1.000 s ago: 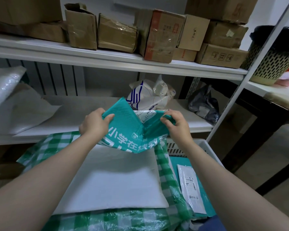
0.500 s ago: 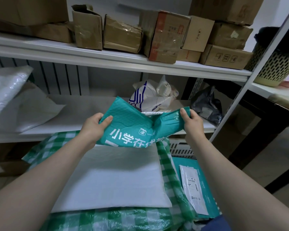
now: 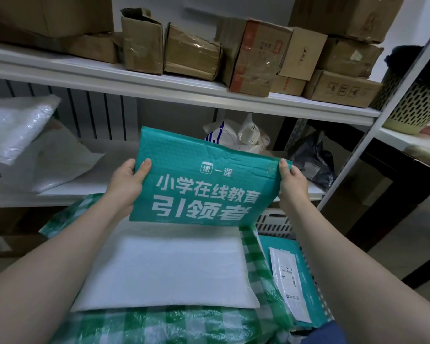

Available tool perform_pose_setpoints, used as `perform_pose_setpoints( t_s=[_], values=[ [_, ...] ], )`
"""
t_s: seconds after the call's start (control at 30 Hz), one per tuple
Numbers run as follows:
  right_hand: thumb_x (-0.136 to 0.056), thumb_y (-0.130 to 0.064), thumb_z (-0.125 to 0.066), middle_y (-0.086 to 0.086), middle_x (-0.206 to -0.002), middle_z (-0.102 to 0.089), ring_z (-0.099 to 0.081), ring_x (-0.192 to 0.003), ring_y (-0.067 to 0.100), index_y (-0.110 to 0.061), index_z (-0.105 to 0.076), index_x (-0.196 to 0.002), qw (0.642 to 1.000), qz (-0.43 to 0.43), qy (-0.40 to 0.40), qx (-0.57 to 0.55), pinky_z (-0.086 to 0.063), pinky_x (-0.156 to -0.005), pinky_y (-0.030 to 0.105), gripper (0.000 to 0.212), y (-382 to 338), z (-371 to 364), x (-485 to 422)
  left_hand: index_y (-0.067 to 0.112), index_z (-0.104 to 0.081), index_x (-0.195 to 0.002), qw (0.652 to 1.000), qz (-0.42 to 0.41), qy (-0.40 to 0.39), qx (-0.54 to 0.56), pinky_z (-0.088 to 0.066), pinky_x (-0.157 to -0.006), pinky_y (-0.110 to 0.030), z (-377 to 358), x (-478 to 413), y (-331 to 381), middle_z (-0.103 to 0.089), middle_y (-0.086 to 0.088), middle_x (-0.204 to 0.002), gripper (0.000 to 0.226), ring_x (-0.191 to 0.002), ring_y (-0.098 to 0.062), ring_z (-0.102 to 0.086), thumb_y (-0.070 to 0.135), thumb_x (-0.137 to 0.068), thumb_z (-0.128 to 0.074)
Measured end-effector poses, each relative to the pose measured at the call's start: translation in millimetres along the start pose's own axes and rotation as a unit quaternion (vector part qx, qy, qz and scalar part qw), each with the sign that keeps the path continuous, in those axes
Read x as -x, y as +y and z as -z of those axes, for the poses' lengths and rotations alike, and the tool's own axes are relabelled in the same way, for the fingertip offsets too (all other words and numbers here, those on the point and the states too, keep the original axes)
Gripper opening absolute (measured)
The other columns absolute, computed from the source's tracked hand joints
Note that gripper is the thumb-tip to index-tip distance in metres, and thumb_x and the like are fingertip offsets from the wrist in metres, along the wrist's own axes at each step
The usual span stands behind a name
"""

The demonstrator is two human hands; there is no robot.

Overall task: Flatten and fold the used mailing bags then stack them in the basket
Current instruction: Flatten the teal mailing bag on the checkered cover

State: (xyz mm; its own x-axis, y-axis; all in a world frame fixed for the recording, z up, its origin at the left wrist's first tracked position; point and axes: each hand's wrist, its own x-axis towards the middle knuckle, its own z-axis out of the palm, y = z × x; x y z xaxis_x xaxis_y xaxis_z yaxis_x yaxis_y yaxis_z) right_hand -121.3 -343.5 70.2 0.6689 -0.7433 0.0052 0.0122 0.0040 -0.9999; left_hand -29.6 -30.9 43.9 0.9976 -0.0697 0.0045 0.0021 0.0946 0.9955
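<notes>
You now hold the teal mailing bag [image 3: 204,184] pulled flat between your hands, printed face toward you; half a second ago it sagged, creased in the middle. Your left hand [image 3: 128,184] pinches its left edge, thumb on the front, and your right hand [image 3: 292,182] pinches the upper right corner. Below your grip lies a white padded mailer [image 3: 164,269]; the basket [image 3: 273,223] sits under your right hand.

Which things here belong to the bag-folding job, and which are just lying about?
Job: teal mailing bag, held by left hand and right hand; white padded bag; checked bag; basket; crumpled bags on the shelf.
Lying about: cardboard boxes; waste bin; radiator.
</notes>
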Motion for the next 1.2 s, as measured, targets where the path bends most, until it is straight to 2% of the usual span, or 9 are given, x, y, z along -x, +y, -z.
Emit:
perform_pose_setpoints(
  t_s=[0.1, 0.27, 0.4, 0.53, 0.63, 0.7, 0.83, 0.97, 1.2],
  values=[
    [-0.096, -0.05, -0.053, 0.005, -0.105, -0.071, -0.069, -0.099, 0.026, -0.023, -0.063, -0.096, 0.999, -0.026, -0.023, -0.003, -0.056, -0.088, 0.045, 0.03, -5, -4, -1, 0.012, -0.054, -0.093, 0.999, -0.012, 0.033, -0.033, -0.058, -0.077, -0.054, -1, -1, 4, -0.069, -0.016, -0.1, 0.026, -0.09, -0.034, -0.069, 0.037, -0.099, -0.054],
    [-0.091, -0.055, -0.056, 0.004, -0.098, -0.072, -0.07, -0.088, 0.024, -0.018, -0.057, -0.109, 0.976, -0.111, -0.147, 0.12, -0.055, -0.073, 0.037, 0.041, 9, 1, 12, 0.014, -0.057, -0.091, 0.99, 0.006, 0.103, -0.092, -0.057, -0.079, -0.048, 1, -6, -5, -0.068, -0.009, -0.096, 0.026, -0.088, -0.031, -0.067, 0.038, -0.099, -0.054],
    [-0.094, -0.044, -0.058, 0.006, -0.1, -0.071, -0.07, -0.088, 0.027, -0.019, -0.059, -0.111, 0.97, -0.047, -0.096, 0.218, -0.058, -0.082, 0.047, 0.03, 37, -5, 17, 0.008, -0.06, -0.092, 0.958, 0.019, 0.173, -0.229, -0.039, -0.061, -0.035, 11, -7, -28, -0.062, -0.012, -0.092, 0.032, -0.078, -0.03, -0.055, 0.036, -0.101, -0.05],
    [-0.095, -0.049, -0.051, 0.005, -0.107, -0.067, -0.065, -0.094, 0.026, -0.022, -0.056, -0.111, 0.96, -0.01, -0.08, 0.27, -0.054, -0.088, 0.05, 0.032, 60, -23, 24, 0.008, -0.06, -0.108, 0.93, 0.036, 0.194, -0.309, -0.044, -0.073, -0.037, 27, -8, -54, -0.064, -0.014, -0.103, 0.035, -0.09, -0.036, -0.059, 0.039, -0.101, -0.046],
    [-0.097, -0.043, -0.052, 0.009, -0.132, -0.055, -0.057, -0.114, 0.029, -0.018, -0.038, -0.139, 0.958, -0.044, -0.097, 0.266, -0.047, -0.1, 0.05, 0.051, 78, -29, 29, 0.014, -0.039, -0.141, 0.946, 0.051, 0.166, -0.273, -0.047, -0.094, -0.043, 37, -5, -71, -0.057, -0.015, -0.132, 0.05, -0.112, -0.038, -0.056, 0.037, -0.099, -0.051],
    [-0.095, -0.048, -0.054, 0.013, -0.153, -0.032, -0.036, -0.137, 0.035, -0.019, -0.02, -0.151, 0.924, -0.025, -0.118, 0.363, -0.033, -0.112, 0.052, 0.072, 91, -32, 34, 0.018, -0.02, -0.153, 0.929, 0.063, 0.12, -0.344, -0.032, -0.111, -0.05, 38, -1, -82, -0.037, -0.013, -0.153, 0.069, -0.135, -0.038, -0.037, 0.044, -0.097, -0.05],
    [-0.087, -0.076, -0.034, -0.004, -0.162, 0.015, 0.01, -0.149, 0.034, -0.043, 0.0, -0.153, 0.808, 0.035, -0.184, 0.559, -0.003, -0.111, 0.071, 0.081, 115, -49, 58, 0.044, -0.001, -0.153, 0.828, 0.079, -0.017, -0.556, 0.006, -0.113, -0.064, 22, 21, -101, 0.006, 0.005, -0.164, 0.073, -0.149, -0.034, 0.009, 0.073, -0.091, -0.027],
    [-0.082, -0.085, -0.011, -0.01, -0.16, 0.022, 0.027, -0.145, 0.035, -0.054, 0.002, -0.149, 0.728, 0.09, -0.275, 0.622, 0.021, -0.098, 0.075, 0.075, 139, -65, 82, 0.055, 0.006, -0.148, 0.735, 0.026, -0.11, -0.668, 0.02, -0.105, -0.068, 1, 39, -121, 0.018, 0.009, -0.162, 0.07, -0.146, -0.033, 0.025, 0.082, -0.084, -0.006],
    [-0.085, -0.081, -0.006, -0.012, -0.159, 0.025, 0.031, -0.143, 0.033, -0.053, 0.007, -0.149, 0.737, 0.105, -0.251, 0.619, 0.018, -0.102, 0.075, 0.07, 160, -72, 81, 0.054, 0.013, -0.147, 0.73, -0.005, -0.074, -0.679, 0.021, -0.105, -0.067, -1, 39, -138, 0.026, 0.009, -0.159, 0.067, -0.144, -0.032, 0.029, 0.078, -0.086, -0.003]
  ],
)
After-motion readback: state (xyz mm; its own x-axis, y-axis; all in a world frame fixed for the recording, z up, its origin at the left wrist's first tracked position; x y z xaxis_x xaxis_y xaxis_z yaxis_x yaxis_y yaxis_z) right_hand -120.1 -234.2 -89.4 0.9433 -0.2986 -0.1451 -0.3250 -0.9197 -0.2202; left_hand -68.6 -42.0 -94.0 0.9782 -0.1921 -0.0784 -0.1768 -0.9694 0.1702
